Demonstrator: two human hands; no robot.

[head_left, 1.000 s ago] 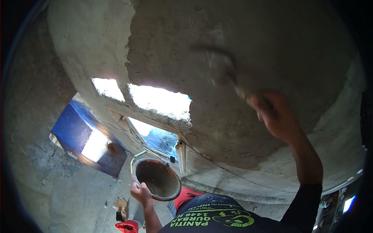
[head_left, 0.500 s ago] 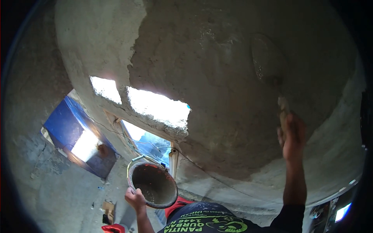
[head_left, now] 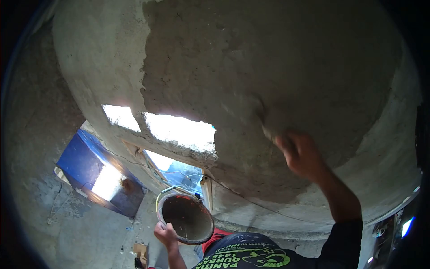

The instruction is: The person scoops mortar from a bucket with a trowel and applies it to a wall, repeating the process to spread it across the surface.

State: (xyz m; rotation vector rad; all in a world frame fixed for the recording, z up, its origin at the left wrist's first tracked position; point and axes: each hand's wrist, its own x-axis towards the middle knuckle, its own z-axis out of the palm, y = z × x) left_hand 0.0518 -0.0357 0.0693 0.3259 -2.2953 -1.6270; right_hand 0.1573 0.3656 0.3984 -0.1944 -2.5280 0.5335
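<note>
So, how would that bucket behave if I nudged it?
The bucket would probably tip, since the left hand grips just one side of its rim. Its wall seems fairly stiff, as the mouth looks evenly round. Its weight is hard to judge: the inside is dim.

Readable text stands on the dark shirt (head_left: 309, 261), at the bottom centre of the frame. The main lettering (head_left: 226, 260) is bright green, in block capitals, and appears inverted. Its lines, from the lower edge upward, are "PANITIA", partly cut off by the frame, then "QURBAN", then "1446 H". A smaller line (head_left: 264, 245) above includes "ITU"; its remaining characters are too small to read reliably. A green line drawing (head_left: 271, 259) adjoins the lettering on its right.
</note>
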